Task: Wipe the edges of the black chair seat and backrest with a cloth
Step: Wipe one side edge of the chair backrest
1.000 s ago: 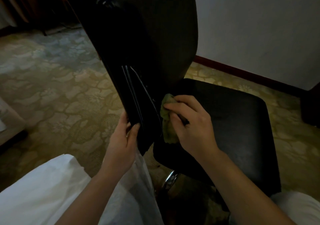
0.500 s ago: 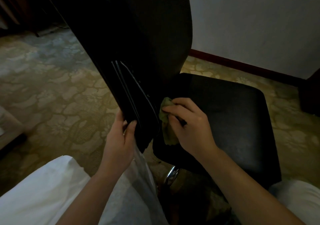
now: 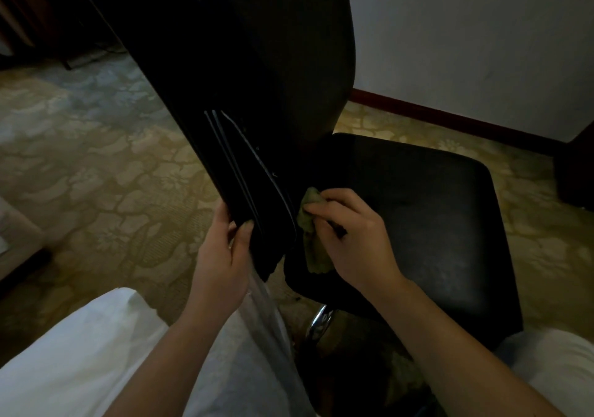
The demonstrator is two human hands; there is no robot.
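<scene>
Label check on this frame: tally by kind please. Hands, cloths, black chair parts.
Hands: 2, left hand gripping the backrest's lower edge, right hand holding the cloth
Cloths: 1, green cloth
Black chair parts: 2, backrest, seat
Total: 5

Carpet, beige-gold floral pattern: 9 and 4 o'clock.
White wall: 1 o'clock; dark red skirting board beneath.
Dark wooden furniture: 10 o'clock.
Dark cabinet edge: 3 o'clock.
White fabric: 7 o'clock.
</scene>
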